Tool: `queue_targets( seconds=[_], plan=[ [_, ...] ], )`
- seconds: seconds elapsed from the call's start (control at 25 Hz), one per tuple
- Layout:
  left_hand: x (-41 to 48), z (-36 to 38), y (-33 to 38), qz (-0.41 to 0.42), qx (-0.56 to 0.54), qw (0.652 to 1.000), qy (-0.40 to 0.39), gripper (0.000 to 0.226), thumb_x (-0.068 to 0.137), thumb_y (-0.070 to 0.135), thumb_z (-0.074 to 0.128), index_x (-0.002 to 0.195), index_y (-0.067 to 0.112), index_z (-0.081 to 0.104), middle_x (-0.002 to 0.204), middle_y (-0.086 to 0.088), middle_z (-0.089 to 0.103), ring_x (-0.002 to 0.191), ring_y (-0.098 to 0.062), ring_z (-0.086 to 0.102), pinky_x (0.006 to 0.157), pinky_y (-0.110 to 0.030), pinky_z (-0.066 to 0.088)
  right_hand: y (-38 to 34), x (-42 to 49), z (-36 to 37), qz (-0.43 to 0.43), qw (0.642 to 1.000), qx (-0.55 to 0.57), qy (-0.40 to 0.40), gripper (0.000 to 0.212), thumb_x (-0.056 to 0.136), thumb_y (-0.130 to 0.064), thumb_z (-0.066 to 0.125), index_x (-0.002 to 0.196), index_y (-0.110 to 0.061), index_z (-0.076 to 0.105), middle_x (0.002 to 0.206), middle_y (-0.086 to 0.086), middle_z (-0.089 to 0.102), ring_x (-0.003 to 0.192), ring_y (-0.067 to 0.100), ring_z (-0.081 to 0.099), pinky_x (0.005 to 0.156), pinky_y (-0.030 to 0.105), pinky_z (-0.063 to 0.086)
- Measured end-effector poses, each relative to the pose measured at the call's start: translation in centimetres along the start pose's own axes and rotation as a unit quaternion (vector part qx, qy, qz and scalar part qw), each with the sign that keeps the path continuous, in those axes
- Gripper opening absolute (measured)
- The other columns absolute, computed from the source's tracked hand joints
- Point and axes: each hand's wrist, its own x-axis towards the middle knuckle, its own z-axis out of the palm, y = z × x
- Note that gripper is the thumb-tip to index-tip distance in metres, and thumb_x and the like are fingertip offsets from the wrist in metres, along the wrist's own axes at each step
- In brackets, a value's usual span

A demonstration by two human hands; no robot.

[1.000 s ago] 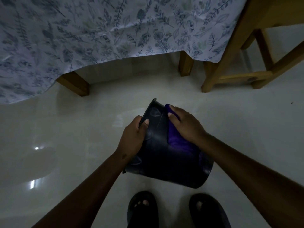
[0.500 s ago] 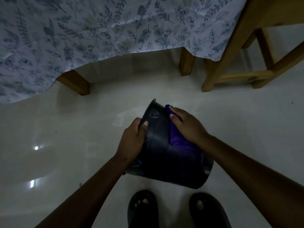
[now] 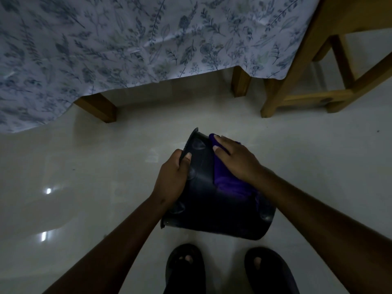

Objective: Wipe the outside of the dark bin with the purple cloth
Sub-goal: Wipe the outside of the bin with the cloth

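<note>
The dark bin point(image 3: 203, 200) was held tilted above the pale floor point(image 3: 106, 166). The left hand point(image 3: 171, 181) gripped its side, while the right hand point(image 3: 235, 158) pressed the purple cloth point(image 3: 224, 179) flat against its outside.

Single head view, looking steeply down, close over floor point(image 3: 89, 166); no second view.

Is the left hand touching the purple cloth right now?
Apart. The head view shows the left hand gripping the dark bin with bare bin wall between it and the purple cloth.
</note>
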Motion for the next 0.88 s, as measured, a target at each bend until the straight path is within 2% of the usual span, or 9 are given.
queue_targets(
  seconds=[0.04,0.12,0.28,0.4,0.52,0.6,0.68,0.76,0.88],
  plan=[
    [0.2,0.0,0.1,-0.002,0.008,1.0,0.001,0.027,0.101,0.032,0.037,0.087,0.013,0.05,0.07,0.008,0.052,0.062,-0.003,0.049,0.056,-0.003,0.039,0.2,0.7,-0.3,0.022,0.999,0.021,-0.014,0.057,0.097,-0.055,0.027,0.15,-0.035,0.022,0.159,-0.004,0.025,0.144,0.022,0.027,0.116,0.048,0.024],
    [0.6,0.1,0.2,-0.01,0.009,1.0,0.003,0.027,0.101,0.032,0.037,0.086,0.013,0.049,0.07,0.009,0.051,0.062,-0.001,0.049,0.056,-0.003,0.038,-0.1,-1.4,0.5,0.02,0.999,-0.048,0.015,0.061,0.096,-0.058,0.025,0.151,-0.034,0.017,0.16,-0.003,0.02,0.146,0.023,0.022,0.116,0.049,0.022],
    [1.0,0.4,-0.2,-0.013,0.008,1.0,0.003,0.027,0.101,0.034,0.037,0.086,0.016,0.05,0.071,0.011,0.052,0.063,-0.002,0.05,0.055,-0.013,0.036,-1.6,-10.2,3.7,-0.072,0.979,-0.175,0.07,0.078,0.087,-0.074,0.02,0.153,-0.033,0.007,0.163,-0.002,0.001,0.148,0.028,-0.003,0.115,0.052,0.006],
    [1.5,0.2,0.5,-0.032,-0.019,0.999,0.003,0.03,0.101,0.033,0.038,0.087,0.011,0.053,0.071,0.007,0.053,0.064,-0.005,0.051,0.056,-0.016,0.036,-1.0,-9.4,3.2,-0.094,0.975,-0.177,0.097,0.075,0.089,-0.068,0.028,0.153,-0.03,0.013,0.163,0.001,0.01,0.149,0.03,0.004,0.114,0.052,0.011],
    [1.2,-0.2,0.9,-0.032,-0.051,0.998,0.006,0.033,0.101,0.034,0.038,0.092,0.007,0.056,0.075,0.003,0.058,0.067,-0.008,0.054,0.059,-0.02,0.041,-0.6,-5.4,1.0,-0.059,0.987,-0.132,0.074,0.062,0.094,-0.046,0.036,0.151,-0.031,0.017,0.16,0.001,0.02,0.146,0.027,0.019,0.115,0.049,0.022],
    [-0.6,-0.2,0.5,-0.019,-0.044,0.999,0.013,0.031,0.1,0.034,0.04,0.091,0.01,0.057,0.076,0.003,0.061,0.066,-0.004,0.057,0.059,-0.015,0.044,0.6,-2.4,-0.9,0.005,0.999,-0.016,0.035,0.052,0.096,-0.03,0.04,0.148,-0.027,0.031,0.148,0.007,0.044,0.132,0.028,0.044,0.108,0.044,0.036],
    [-2.3,-0.4,0.1,0.004,-0.029,0.999,0.014,0.026,0.1,0.032,0.042,0.084,0.018,0.055,0.072,0.007,0.06,0.065,0.002,0.058,0.055,-0.009,0.042,1.6,-1.0,-2.4,0.053,0.998,0.044,-0.011,0.04,0.098,-0.022,0.038,0.138,-0.018,0.043,0.127,0.017,0.061,0.109,0.03,0.059,0.092,0.037,0.046],
    [-2.6,-1.4,0.3,0.026,-0.003,1.0,0.008,0.027,0.099,0.031,0.043,0.073,0.028,0.049,0.064,0.008,0.057,0.061,0.005,0.056,0.053,-0.009,0.039,2.1,-1.3,-3.2,0.059,0.997,0.033,-0.045,0.033,0.1,-0.019,0.038,0.129,-0.01,0.048,0.117,0.02,0.064,0.097,0.029,0.06,0.08,0.032,0.045],
    [-2.1,-3.0,1.2,0.069,0.032,0.997,-0.01,0.027,0.099,0.033,0.043,0.073,0.025,0.05,0.063,0.004,0.063,0.059,-0.003,0.061,0.059,-0.021,0.047,2.3,-3.0,-4.4,0.044,0.996,0.068,-0.038,0.03,0.101,-0.016,0.038,0.126,-0.006,0.05,0.117,0.016,0.063,0.094,0.022,0.057,0.076,0.026,0.039]
  ],
)
